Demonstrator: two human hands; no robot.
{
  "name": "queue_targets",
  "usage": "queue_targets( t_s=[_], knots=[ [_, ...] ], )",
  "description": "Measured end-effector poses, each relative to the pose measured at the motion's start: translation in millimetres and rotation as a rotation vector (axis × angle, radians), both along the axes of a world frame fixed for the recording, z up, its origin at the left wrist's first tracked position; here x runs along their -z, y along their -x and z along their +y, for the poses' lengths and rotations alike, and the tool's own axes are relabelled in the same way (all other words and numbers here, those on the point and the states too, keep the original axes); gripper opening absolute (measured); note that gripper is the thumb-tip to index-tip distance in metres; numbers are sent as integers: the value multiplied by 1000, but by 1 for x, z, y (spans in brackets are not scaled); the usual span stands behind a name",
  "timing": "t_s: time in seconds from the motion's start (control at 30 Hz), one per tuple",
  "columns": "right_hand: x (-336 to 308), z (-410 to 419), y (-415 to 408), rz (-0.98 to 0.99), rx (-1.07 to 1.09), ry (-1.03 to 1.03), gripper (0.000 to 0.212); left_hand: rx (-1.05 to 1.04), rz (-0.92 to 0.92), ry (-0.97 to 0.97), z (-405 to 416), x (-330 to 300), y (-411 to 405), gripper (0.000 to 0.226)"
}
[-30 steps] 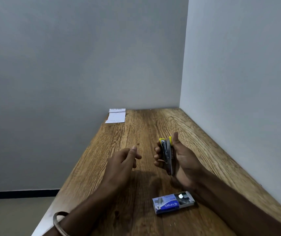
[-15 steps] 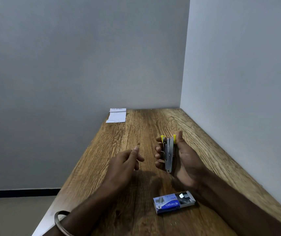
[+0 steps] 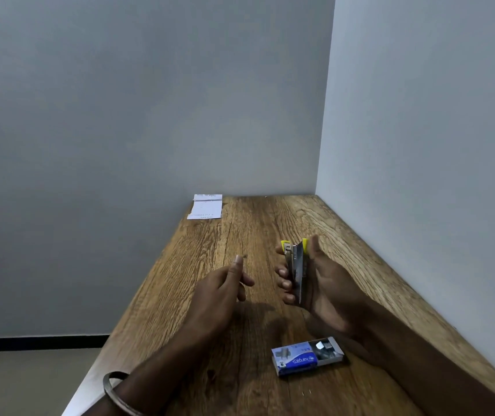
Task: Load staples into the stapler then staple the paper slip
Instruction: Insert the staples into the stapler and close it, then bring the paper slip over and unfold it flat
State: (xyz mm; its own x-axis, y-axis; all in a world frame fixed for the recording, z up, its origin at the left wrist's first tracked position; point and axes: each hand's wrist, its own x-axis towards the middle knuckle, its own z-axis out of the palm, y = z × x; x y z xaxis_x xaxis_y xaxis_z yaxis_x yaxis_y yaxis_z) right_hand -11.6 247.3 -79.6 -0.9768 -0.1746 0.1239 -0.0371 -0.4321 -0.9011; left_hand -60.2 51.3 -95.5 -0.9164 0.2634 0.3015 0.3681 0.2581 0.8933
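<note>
My right hand (image 3: 328, 291) grips a small silver stapler (image 3: 296, 265) with yellow ends, held upright above the table with its two arms spread apart at the top. My left hand (image 3: 220, 291) hovers a little to the left of it, apart from it, with the index finger raised and the other fingers loosely curled. Whether it pinches anything is too small to tell. A blue staple box (image 3: 298, 360) lies near the front with its tray slid out to the right, metal staples showing inside. The white paper slip (image 3: 206, 207) lies at the far left corner of the table.
The wooden table (image 3: 258, 229) runs along a grey wall on the right and ends at a wall behind. Its left edge drops to the floor. A metal bangle (image 3: 111, 391) sits on my left wrist.
My right hand has turned the stapler slightly, so its spread arms show more. My left hand has shifted a little toward it. The box and the slip have stayed put.
</note>
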Motion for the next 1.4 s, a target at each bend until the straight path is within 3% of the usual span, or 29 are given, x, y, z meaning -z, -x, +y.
queue_targets(
  t_s=[0.17, 0.3, 0.8, 0.9, 1.0, 1.13, 1.3, 1.4],
  knots=[
    [-12, 19, -13, 289, 292, -1034, 35, -8, 9, -2, 0, 0, 1, 55],
    [-11, 28, -20, 462, 333, -1381, 35, -12, 19, 13, -1, 0, 0, 58],
    [12, 22, -24, 401, 305, -1466, 49, -23, 27, 36, 0, 0, 0, 53],
    [9, 23, -24, 392, 258, -1500, 56, -29, 33, 62, 0, -1, -1, 47],
    [2, 24, -26, 438, 352, -1458, 52, -20, 45, 118, -1, -1, -2, 36],
    [-17, 7, -14, 569, 453, -1394, 39, 29, 169, 308, -17, -17, 8, 24],
    [-27, -22, 45, 621, 357, -1680, 50, 0, 373, 597, -52, -40, 50, 19],
    [-29, -36, 95, 628, 349, -1814, 54, -35, 416, 739, -65, -47, 91, 27]
  ],
)
